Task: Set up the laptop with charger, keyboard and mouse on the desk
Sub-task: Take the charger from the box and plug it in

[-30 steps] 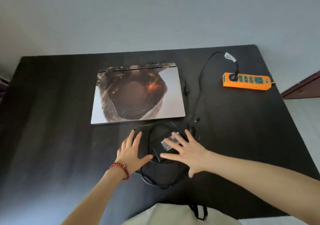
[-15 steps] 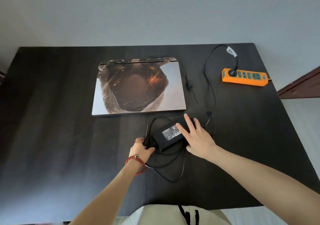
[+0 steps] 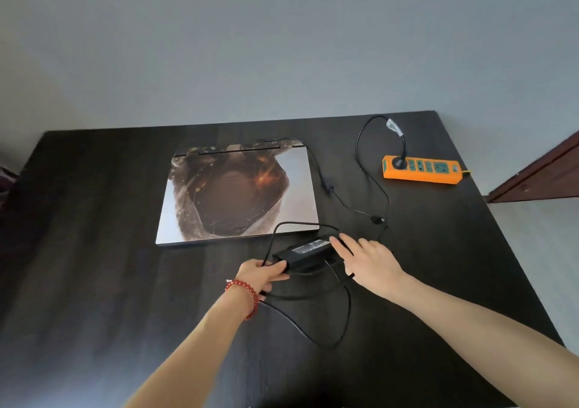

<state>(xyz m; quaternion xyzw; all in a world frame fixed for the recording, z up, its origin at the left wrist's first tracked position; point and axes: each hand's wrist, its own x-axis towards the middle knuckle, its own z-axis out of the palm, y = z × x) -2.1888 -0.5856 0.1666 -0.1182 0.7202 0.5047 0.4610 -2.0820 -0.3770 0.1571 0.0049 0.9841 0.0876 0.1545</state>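
Left hand (image 3: 261, 274) is curled round the near-left end of the charger (image 3: 308, 252), gripping it where the cable comes out, just below centre of the frame. Right hand (image 3: 368, 262) is spread, fingers straight, resting on the brick's right end, more steadying than holding. Can't tell if the brick is off the surface (image 3: 94, 251) or just tipped up.

What I'd worry about: there's a lot of loose cable (image 3: 346, 310) looped under and in front of both hands. If the brick gets lifted or dragged, I'd guess those loops snag on a wrist or knot up. One lead seems to run to the back of the laptop (image 3: 238, 193), which sits closed right above the brick, so a hard tug could yank the plug there or shift the laptop. The other lead goes up to the orange strip (image 3: 421, 169) at the upper right, and that could get pulled toward the edge.

No keyboard or mouse in sight, so I'd say this is early days.
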